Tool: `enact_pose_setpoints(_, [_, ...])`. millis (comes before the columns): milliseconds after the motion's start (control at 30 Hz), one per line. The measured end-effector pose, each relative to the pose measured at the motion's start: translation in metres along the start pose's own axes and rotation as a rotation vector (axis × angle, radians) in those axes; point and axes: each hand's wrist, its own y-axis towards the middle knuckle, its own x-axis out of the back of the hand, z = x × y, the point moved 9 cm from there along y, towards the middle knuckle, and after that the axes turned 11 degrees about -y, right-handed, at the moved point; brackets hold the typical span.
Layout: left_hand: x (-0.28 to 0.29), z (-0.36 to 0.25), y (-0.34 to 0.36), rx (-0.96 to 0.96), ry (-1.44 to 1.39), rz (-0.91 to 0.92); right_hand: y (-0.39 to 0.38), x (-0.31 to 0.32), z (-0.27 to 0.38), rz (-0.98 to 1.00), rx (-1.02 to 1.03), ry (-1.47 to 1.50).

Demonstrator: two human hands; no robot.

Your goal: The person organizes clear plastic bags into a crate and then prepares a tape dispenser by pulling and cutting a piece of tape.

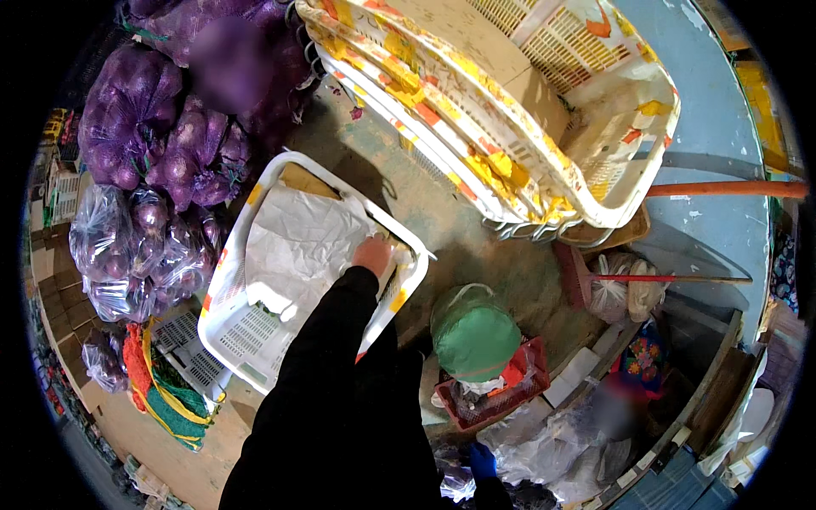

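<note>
A white plastic basket (223, 333) with orange and yellow tape marks stands on the floor in front of me. A crumpled sheet of white paper (293, 246) covers much of its inside, with brown cardboard showing at the far end. My left hand (372, 253) reaches in a black sleeve to the basket's right side. Its fingers are closed at the paper's edge. Low in the view, my right hand (483, 461) wears a blue glove and is beside clear plastic (455, 474). Its fingers cannot be made out.
Net sacks of purple onions (132, 110) and clear bags of onions (106, 246) line the left. Stacked taped baskets (476, 161) stand far right. A green-covered bucket (476, 340), a red crate (501, 406) and a red-handled broom (646, 278) are to the right.
</note>
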Motion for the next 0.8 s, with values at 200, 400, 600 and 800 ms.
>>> enact_pose_setpoints(200, [0.068, 0.002, -0.042, -0.181, -0.132, -0.009, -0.018, -0.018, 0.063, 0.059, 0.120, 0.052])
enact_pose_setpoints(400, [0.140, 0.074, -0.219, 0.028, -0.272, -0.156, -0.033, -0.004, 0.085, 0.160, 0.232, -0.050])
enact_pose_setpoints(600, [0.197, 0.097, -0.416, 0.279, -0.185, -0.386, -0.009, 0.031, 0.090, 0.206, 0.311, -0.154])
enact_pose_setpoints(800, [0.241, 0.027, -0.541, 0.599, -0.195, -0.604, 0.005, 0.055, 0.140, 0.230, 0.576, -0.433])
